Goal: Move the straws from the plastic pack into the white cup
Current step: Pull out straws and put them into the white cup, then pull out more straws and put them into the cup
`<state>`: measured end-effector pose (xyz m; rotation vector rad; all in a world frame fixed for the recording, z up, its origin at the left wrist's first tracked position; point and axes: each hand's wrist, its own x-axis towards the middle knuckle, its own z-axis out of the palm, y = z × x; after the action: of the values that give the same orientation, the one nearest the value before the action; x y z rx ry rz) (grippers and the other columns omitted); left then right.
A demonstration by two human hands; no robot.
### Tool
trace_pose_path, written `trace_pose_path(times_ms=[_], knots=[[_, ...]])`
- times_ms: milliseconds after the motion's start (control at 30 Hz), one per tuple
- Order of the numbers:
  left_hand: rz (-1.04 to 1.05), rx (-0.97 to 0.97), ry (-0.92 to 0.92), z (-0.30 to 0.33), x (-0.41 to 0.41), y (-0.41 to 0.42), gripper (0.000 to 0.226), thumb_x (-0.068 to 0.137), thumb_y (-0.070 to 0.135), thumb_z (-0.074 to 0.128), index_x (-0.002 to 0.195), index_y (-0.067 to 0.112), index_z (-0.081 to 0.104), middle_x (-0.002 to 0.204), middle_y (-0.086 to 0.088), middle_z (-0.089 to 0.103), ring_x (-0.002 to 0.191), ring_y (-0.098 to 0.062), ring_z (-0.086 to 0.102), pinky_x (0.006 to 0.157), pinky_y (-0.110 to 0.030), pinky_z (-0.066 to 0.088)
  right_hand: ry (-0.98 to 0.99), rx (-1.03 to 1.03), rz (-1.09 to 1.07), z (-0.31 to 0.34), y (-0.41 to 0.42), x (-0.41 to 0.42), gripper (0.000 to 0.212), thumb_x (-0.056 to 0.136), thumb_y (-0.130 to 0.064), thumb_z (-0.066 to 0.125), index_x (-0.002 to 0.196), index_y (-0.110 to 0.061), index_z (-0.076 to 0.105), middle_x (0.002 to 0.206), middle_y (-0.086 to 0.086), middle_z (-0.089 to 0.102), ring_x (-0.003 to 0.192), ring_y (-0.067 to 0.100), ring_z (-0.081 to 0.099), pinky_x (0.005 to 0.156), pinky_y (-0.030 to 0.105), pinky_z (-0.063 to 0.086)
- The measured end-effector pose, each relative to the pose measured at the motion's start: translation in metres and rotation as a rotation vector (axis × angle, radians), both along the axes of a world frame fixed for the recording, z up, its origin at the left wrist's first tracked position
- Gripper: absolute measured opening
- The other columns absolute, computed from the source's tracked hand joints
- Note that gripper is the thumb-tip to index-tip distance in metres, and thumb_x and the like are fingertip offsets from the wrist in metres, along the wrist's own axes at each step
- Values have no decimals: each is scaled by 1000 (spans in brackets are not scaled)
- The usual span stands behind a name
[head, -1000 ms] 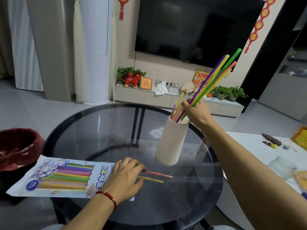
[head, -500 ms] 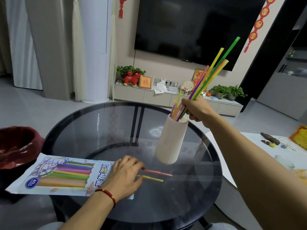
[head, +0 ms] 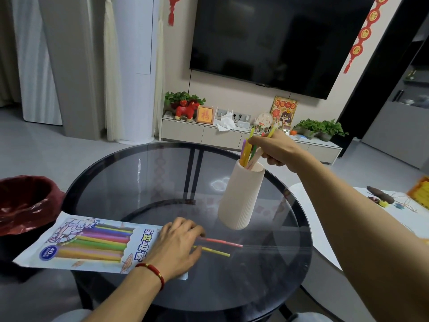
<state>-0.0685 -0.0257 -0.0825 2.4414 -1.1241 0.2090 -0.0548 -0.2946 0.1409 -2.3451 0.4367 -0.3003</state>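
Two hands | right hand (head: 276,147) pinching straws (head: 248,151) | left hand (head: 177,245) spread on glass table (head: 144,182)

Round glass table (head: 144,182). A cup (head: 240,198) and a straw pack (head: 92,245) are borne on it. Two straws (head: 218,247) are laid beside the pack.

Soft, even indoor light, fairly dim. The glass table (head: 144,182) carries pale reflections at its far right. Wide-angle bending curves the edges; the right hand (head: 276,147) blurs slightly.
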Motion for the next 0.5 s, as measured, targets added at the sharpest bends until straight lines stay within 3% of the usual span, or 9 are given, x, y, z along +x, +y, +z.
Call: trace_pose_path(times_ms=[100,233,333,433,500], knots=[[6,16,6,3,0,0,28,94,40,50,121,33,56,125,12,52,124,-12,38,106,-37,34,-31,-76,-28,2,-2,0,55,96,-44,62,102,9,73,69,9,52,50,17,41,38,21,31],[5,47,-2,5,1,1,33,92,45,47,122,34,54,125,12,51,125,-14,39,106,-36,34,-156,-155,-41,3,2,-4,61,100,-48,56,102,10,73,78,11,66,62,21,53,57,30,45],[2,136,23,13,1,6,59,82,65,39,133,36,47,136,9,45,133,-16,32,113,-45,28,-369,-176,-58,1,11,-15,66,99,-53,43,107,5,72,92,12,70,73,21,61,67,32,50],[-15,307,132,19,4,24,103,66,87,47,153,41,14,163,2,13,151,-21,2,121,-59,1,-719,-185,-188,-1,7,-32,50,98,-42,43,108,-4,74,95,4,72,84,24,66,77,45,58],[-18,467,203,18,7,40,129,56,92,54,154,40,-13,166,1,-14,150,-20,-21,117,-61,-14,-899,-143,-175,-16,7,-54,34,96,-29,47,93,-8,74,77,-4,67,72,25,62,65,49,55]])
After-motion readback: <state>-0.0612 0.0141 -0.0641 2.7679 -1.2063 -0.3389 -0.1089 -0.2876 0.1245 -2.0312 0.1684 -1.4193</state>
